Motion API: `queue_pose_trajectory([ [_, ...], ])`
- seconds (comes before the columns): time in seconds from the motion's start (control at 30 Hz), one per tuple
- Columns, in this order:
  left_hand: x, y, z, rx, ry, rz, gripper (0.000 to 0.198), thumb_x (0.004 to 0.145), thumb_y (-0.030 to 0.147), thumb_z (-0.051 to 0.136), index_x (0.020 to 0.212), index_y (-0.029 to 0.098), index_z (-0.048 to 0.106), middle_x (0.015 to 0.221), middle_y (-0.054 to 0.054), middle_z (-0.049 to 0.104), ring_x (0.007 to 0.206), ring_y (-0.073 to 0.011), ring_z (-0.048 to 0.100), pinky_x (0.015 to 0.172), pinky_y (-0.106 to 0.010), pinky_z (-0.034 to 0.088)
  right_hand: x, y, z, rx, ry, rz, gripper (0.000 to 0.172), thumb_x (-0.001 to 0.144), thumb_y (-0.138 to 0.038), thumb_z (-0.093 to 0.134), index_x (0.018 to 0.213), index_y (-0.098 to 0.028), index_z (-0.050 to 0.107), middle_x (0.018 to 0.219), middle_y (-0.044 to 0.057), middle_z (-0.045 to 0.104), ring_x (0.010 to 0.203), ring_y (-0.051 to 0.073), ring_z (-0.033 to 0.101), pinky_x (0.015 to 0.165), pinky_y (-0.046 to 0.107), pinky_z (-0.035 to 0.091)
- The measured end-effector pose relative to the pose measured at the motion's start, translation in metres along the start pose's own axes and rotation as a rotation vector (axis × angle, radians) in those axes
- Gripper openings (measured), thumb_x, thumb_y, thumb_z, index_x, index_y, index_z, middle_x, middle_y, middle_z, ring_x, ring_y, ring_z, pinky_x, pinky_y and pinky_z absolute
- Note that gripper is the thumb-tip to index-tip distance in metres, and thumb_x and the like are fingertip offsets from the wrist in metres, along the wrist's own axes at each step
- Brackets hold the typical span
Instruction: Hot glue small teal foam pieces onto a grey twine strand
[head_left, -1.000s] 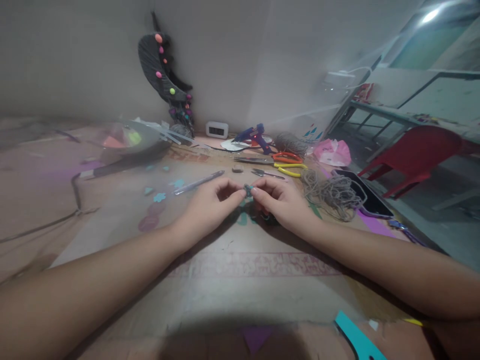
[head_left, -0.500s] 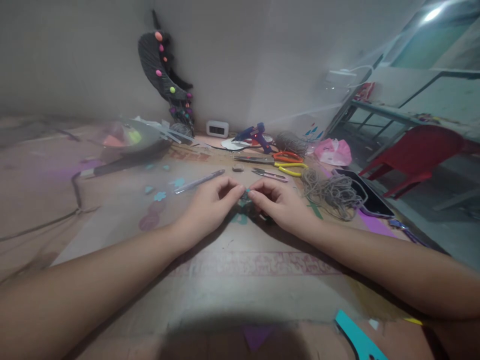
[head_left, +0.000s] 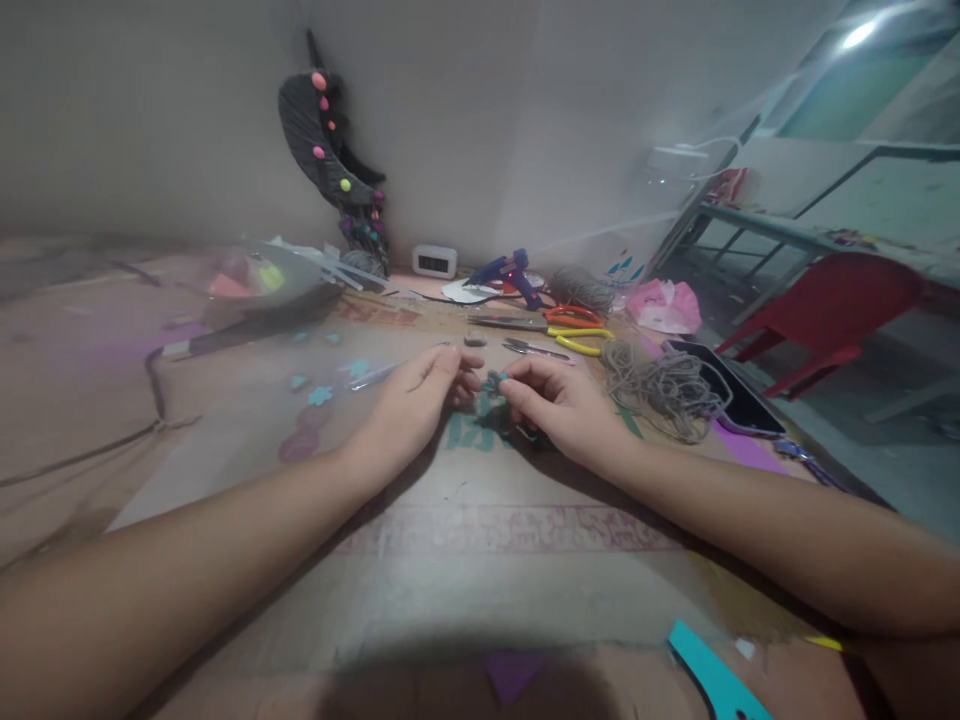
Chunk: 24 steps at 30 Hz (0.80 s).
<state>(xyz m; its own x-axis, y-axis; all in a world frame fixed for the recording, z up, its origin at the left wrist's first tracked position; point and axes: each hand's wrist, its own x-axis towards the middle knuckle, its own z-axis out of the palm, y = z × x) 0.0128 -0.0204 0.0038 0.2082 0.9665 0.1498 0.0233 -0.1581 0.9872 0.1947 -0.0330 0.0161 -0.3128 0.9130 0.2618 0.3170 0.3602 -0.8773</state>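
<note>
Between the thumb and fingers of my right hand (head_left: 559, 405) is a small teal and grey piece (head_left: 493, 382), perhaps a little flower; its exact kind is too small to make out. My left hand (head_left: 424, 395) is just left of it, not touching, with its fingers loosely bent and nothing seen in them. Beyond my left hand lies a clear pen-like stick (head_left: 371, 378), partly hidden by the hand. Light blue flower cutouts (head_left: 320, 396) rest farther left. Thread snips (head_left: 540, 350) lie just beyond my right hand.
Scissors with orange handles (head_left: 574, 317), yellow-handled pliers (head_left: 585, 340) and a blue glue gun (head_left: 510, 270) lie toward the wall. Tangled grey yarn (head_left: 664, 390) and a phone (head_left: 742, 395) are at right. A turquoise tool (head_left: 712, 670) lies at the near edge.
My left hand has let go of the small teal and grey piece and drawn back slightly to the left, turning over. My right hand still pinches the piece.
</note>
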Motion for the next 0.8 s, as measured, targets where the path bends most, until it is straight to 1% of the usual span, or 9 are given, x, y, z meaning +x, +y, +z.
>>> queue_pose_trajectory([
  [0.1, 0.0017, 0.0011, 0.0001, 0.035, 0.048, -0.022, 0.025, 0.092, 0.037, 0.05, 0.08, 0.018, 0.061, 0.077, -0.002, 0.063, 0.073, -0.0146, 0.059, 0.07, -0.027, 0.047, 0.0001, 0.0003, 0.0001, 0.02, 0.01, 0.009, 0.021, 0.088, -0.038, 0.06, 0.083, -0.018, 0.057, 0.061, -0.004, 0.053, 0.053, 0.009, 0.047, 0.05, 0.023, 0.038],
  [0.2, 0.0023, 0.0009, -0.0018, 0.102, 0.014, -0.008, 0.025, 0.09, 0.039, 0.054, 0.076, 0.018, 0.06, 0.076, -0.001, 0.062, 0.073, -0.0148, 0.058, 0.07, -0.027, 0.045, 0.0006, 0.0011, 0.0001, 0.031, 0.014, 0.019, 0.02, 0.088, -0.037, 0.06, 0.083, -0.018, 0.057, 0.06, -0.005, 0.053, 0.052, 0.009, 0.047, 0.05, 0.022, 0.038],
  [0.37, 0.0007, 0.0019, -0.0036, 0.141, -0.01, -0.019, 0.017, 0.084, 0.035, 0.063, 0.083, 0.018, 0.062, 0.076, 0.0, 0.063, 0.071, -0.0143, 0.056, 0.069, -0.028, 0.045, 0.0018, 0.003, -0.0012, 0.024, 0.016, 0.029, 0.022, 0.089, -0.039, 0.06, 0.083, -0.018, 0.057, 0.06, -0.005, 0.052, 0.052, 0.008, 0.046, 0.05, 0.022, 0.038],
  [0.5, -0.0004, 0.0052, -0.0014, 0.093, -0.037, 0.008, 0.02, 0.086, 0.034, 0.06, 0.075, 0.017, 0.062, 0.075, -0.002, 0.063, 0.072, -0.0151, 0.057, 0.071, -0.029, 0.046, 0.0019, 0.0055, -0.002, 0.03, 0.02, 0.039, 0.025, 0.088, -0.042, 0.061, 0.084, -0.018, 0.058, 0.061, -0.005, 0.052, 0.053, 0.009, 0.048, 0.051, 0.022, 0.04],
  [0.63, -0.0013, 0.0065, 0.0003, 0.036, -0.035, -0.032, 0.025, 0.089, 0.037, 0.054, 0.08, 0.018, 0.067, 0.081, -0.004, 0.068, 0.077, -0.0172, 0.061, 0.073, -0.03, 0.048, 0.0017, 0.006, -0.0018, 0.032, 0.025, 0.021, 0.025, 0.088, -0.042, 0.061, 0.084, -0.018, 0.058, 0.063, -0.005, 0.053, 0.054, 0.008, 0.048, 0.051, 0.022, 0.039],
  [0.7, -0.0016, 0.0063, 0.0, 0.077, -0.044, -0.019, 0.027, 0.089, 0.04, 0.055, 0.083, 0.018, 0.069, 0.085, -0.005, 0.07, 0.08, -0.0184, 0.062, 0.075, -0.03, 0.048, 0.0017, 0.0054, -0.0019, 0.026, 0.025, 0.019, 0.026, 0.088, -0.044, 0.061, 0.084, -0.018, 0.059, 0.063, -0.004, 0.053, 0.054, 0.008, 0.048, 0.05, 0.022, 0.039],
  [0.8, -0.0018, 0.0065, -0.001, 0.152, -0.068, 0.017, 0.023, 0.085, 0.04, 0.062, 0.085, 0.019, 0.071, 0.086, -0.005, 0.071, 0.083, -0.0198, 0.063, 0.077, -0.031, 0.048, 0.0019, 0.0044, -0.0023, 0.006, 0.015, 0.017, 0.03, 0.087, -0.047, 0.061, 0.084, -0.018, 0.06, 0.063, -0.004, 0.053, 0.054, 0.009, 0.048, 0.05, 0.022, 0.038],
])
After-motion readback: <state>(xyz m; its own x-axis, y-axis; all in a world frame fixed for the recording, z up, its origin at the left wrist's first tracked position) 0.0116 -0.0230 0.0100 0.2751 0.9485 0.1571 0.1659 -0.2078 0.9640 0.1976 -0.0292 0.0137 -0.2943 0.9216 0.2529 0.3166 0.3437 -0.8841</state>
